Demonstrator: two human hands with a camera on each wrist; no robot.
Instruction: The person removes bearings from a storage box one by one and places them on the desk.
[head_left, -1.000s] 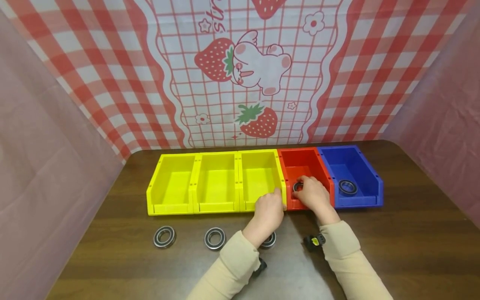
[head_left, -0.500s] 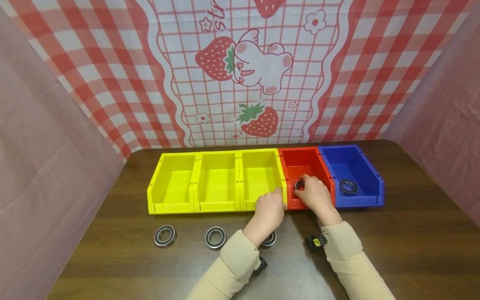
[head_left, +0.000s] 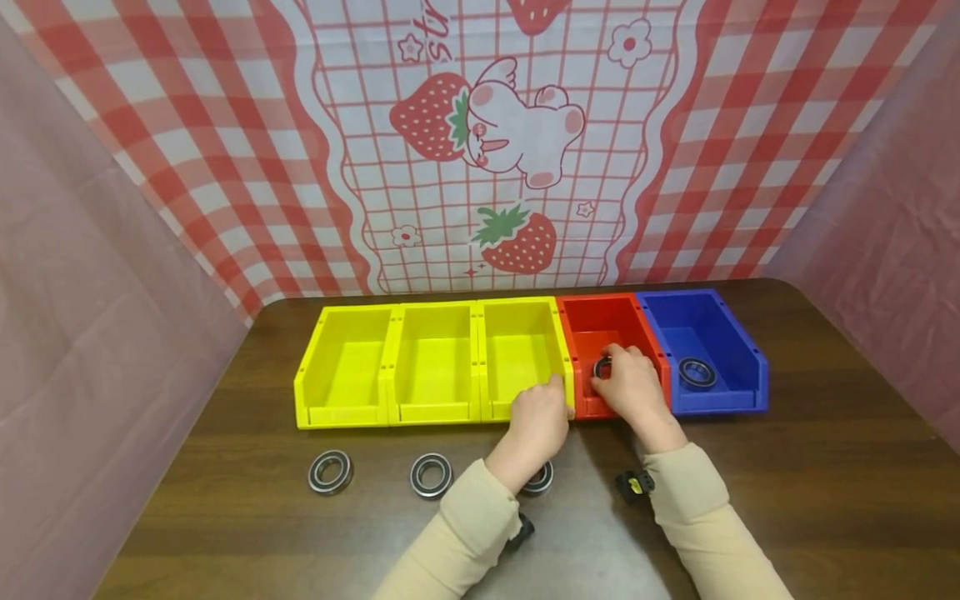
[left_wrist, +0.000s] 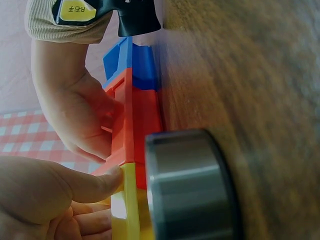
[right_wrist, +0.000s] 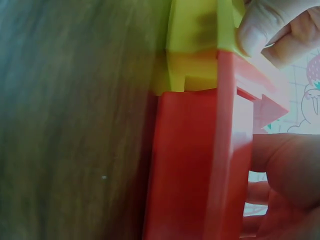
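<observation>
My left hand grips the front right corner of the rightmost yellow bin. In the left wrist view its thumb presses the front rim, with fingers curled behind. My right hand reaches into the red bin and pinches a ball bearing, mostly covered by the fingers. The right wrist view shows that hand behind the red bin's front wall, and no bearing. Another bearing lies in the blue bin.
Two more yellow bins continue the row leftward. On the brown table in front lie a left bearing, a middle bearing and a third bearing, partly hidden by my left arm. A patterned cloth hangs behind.
My right hand shifts slightly rightward and up inside the red bin, with the bearing moving along in its fingers. The left hand stays on the yellow bin's corner.
</observation>
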